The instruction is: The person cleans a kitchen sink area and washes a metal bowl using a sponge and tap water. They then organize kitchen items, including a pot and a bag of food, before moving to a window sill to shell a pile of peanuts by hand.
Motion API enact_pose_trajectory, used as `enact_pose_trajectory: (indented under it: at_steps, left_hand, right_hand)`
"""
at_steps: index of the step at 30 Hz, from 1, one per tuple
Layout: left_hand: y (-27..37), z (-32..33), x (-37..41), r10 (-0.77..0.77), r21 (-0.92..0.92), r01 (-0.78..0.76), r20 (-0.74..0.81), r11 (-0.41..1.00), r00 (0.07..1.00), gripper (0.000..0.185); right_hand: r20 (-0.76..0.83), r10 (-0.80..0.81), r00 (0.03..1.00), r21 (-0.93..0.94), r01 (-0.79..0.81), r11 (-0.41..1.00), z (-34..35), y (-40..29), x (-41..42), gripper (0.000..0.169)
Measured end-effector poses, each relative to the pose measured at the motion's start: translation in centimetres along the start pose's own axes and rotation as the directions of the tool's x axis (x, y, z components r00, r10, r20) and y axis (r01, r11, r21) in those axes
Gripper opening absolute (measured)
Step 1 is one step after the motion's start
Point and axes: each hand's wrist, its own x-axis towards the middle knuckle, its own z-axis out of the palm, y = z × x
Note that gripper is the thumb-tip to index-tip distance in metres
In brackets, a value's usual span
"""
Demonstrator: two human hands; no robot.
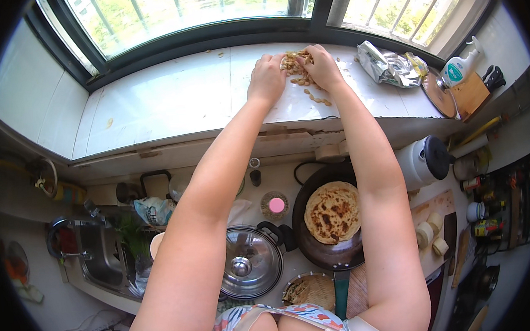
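Note:
Both my arms reach forward to the tiled windowsill (163,103). My left hand (267,80) lies against the left side of a heap of peanuts in their shells (296,64), fingers curled. At the heap's right side is my right hand (322,69), its fingers bent over some of the peanuts. A few more peanuts (317,99) trail across the tiles towards me. Whether either hand grips any peanuts cannot be told. Below my right arm, a browned flatbread (332,212) lies in a dark frying pan (310,248) with a green handle.
Right on the sill are a crumpled foil bag (388,67), a spray bottle (460,67), a lid (436,94) and a knife block (470,94). Below stand a lidded pot (252,274), a pink-capped jar (275,205), a white kettle (415,164), dough pieces on a board (444,201) and a sink (100,255).

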Motion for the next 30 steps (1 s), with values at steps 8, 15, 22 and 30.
enact_pose_trajectory:
  at_steps: [8,15,22,30]
  left_hand:
    - [-0.5,0.3,0.2,0.036,0.008,-0.036,0.007,0.999,0.999,0.032]
    - [-0.4,0.3,0.2,0.054,0.042,-0.055,0.017,0.998,0.998,0.032]
    - [-0.4,0.4,0.1,0.005,0.060,-0.007,0.032,0.998,0.999,0.034]
    - [-0.6,0.5,0.2,0.003,0.087,-0.006,0.041,0.996,0.999,0.035]
  right_hand:
    - [0.107,-0.018,0.994,-0.265,0.046,0.963,-0.4,0.0,0.7,0.029]
    - [0.245,0.127,0.961,-0.467,0.003,0.884,-1.6,-1.2,1.3,0.049]
    - [0.206,0.143,0.968,-0.386,-0.054,0.921,-2.5,-0.9,2.0,0.037]
    - [0.239,-0.051,0.970,0.055,0.039,0.998,-2.2,1.8,2.9,0.037]
